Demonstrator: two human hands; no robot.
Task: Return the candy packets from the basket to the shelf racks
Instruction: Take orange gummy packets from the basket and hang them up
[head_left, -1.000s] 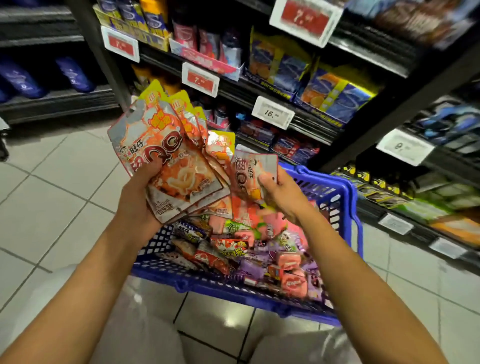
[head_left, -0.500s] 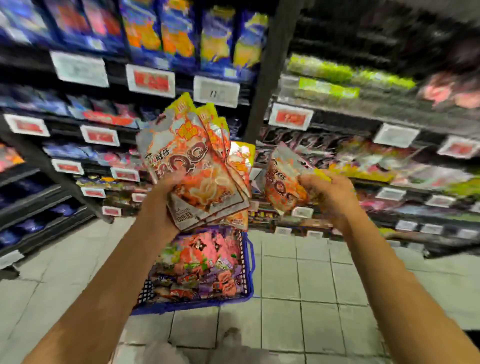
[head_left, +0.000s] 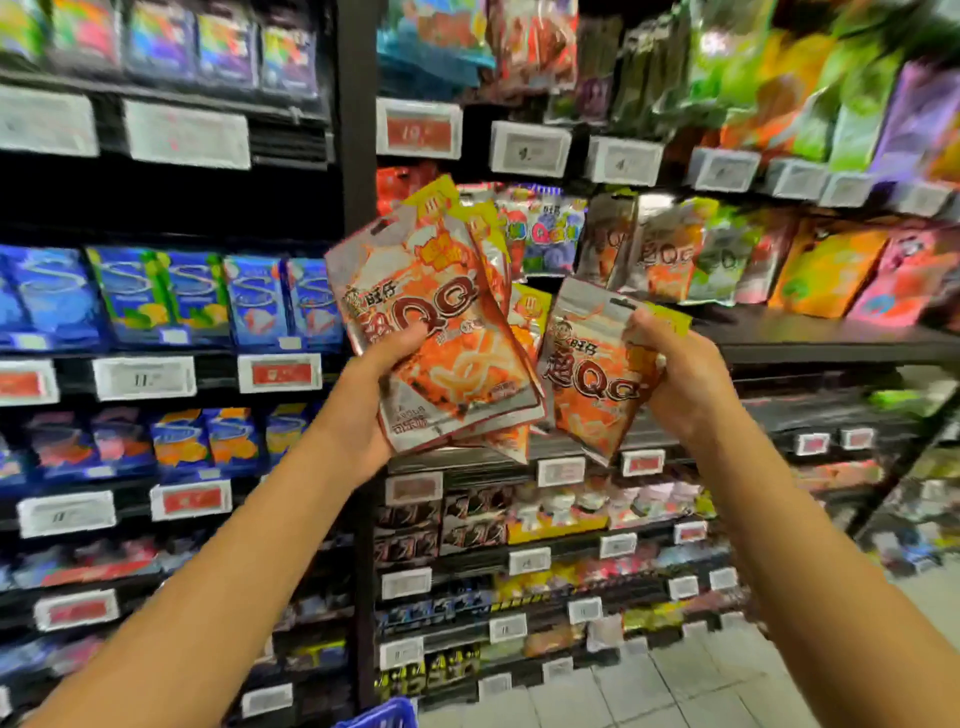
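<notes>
- The shelf racks (head_left: 779, 345) fill the view from edge to edge, dark boards stacked one above another, with a black upright post (head_left: 358, 156) splitting them into a left bay and a right bay.
- Price tags (head_left: 530, 148) in white and red line the front edges of the boards; their figures are too blurred to read.
- Blue packs (head_left: 156, 296) stand in a row on the left bay's middle board.
- Hanging candy packets (head_left: 670, 254), in orange, green, pink and purple, crowd the right bay at hand height.
- A fanned stack of orange candy packets (head_left: 431, 332) is held up in front of the post, its top edge reaching the hanging row.
- The left hand (head_left: 363, 415) grips that stack at its lower left corner, thumb curled across the front packet.
- A single orange packet (head_left: 597, 374) sits just right of the stack, overlapping its edge.
- The right hand (head_left: 680, 379) pinches this packet near its top right corner, fingers curled behind.
- A corner of the blue basket (head_left: 387, 714) shows at the bottom edge.
</notes>
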